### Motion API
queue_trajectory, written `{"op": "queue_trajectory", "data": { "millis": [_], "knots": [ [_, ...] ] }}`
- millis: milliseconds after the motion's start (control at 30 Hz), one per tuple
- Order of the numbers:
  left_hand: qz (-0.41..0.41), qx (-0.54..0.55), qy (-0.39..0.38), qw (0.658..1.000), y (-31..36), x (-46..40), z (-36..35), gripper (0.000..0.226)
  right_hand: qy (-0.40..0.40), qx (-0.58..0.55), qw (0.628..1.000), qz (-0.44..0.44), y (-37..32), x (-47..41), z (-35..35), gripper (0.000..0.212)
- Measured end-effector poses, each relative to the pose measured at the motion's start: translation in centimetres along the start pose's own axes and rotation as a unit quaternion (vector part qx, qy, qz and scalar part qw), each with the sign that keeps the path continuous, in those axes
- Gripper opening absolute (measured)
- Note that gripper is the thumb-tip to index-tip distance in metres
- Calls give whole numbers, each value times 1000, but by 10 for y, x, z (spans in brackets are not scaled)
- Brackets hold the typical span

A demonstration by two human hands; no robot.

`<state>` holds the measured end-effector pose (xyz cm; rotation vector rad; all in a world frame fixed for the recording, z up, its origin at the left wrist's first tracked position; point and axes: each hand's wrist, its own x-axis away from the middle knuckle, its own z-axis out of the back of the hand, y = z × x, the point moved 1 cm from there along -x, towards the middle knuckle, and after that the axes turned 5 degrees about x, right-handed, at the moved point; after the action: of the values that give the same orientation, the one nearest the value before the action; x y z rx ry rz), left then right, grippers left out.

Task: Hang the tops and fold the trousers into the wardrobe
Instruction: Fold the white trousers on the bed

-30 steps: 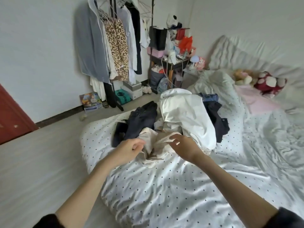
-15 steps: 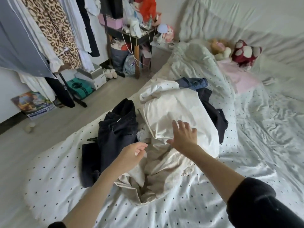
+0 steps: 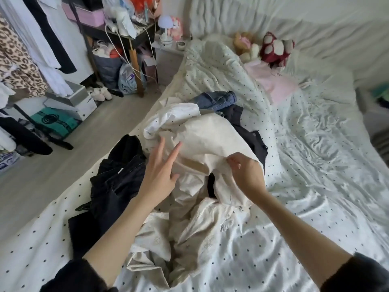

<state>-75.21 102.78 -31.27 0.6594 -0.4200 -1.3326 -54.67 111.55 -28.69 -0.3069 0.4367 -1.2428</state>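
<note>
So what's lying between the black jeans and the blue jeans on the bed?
In the head view, the cream garment lies between the black jeans and blue jeans.

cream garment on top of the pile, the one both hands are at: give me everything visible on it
The cream garment is a plain, matte, woven-looking fabric, crumpled and creased, draped over the heap of clothes on the dotted bedsheet. What type of garment it is cannot be told. The right hand pinches its lower edge and lifts it, exposing something dark beneath. The left hand hovers open at its left side, fingers spread. Black trousers lie to its left, dark clothes and blue jeans behind it, more pale fabric below.
</note>
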Motion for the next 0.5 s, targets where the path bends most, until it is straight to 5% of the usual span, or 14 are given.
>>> {"op": "queue_trajectory", "data": {
  "millis": [200, 500],
  "knots": [
    [-158, -56, 114, 979, 107, -49, 17, 15, 107, -69, 990, -63, 31, -28, 118, 15],
    [-249, 103, 79, 960, 281, -57, 25, 15, 179, -30, 979, -93, 94, 16, 291, 18]
  ]
}}
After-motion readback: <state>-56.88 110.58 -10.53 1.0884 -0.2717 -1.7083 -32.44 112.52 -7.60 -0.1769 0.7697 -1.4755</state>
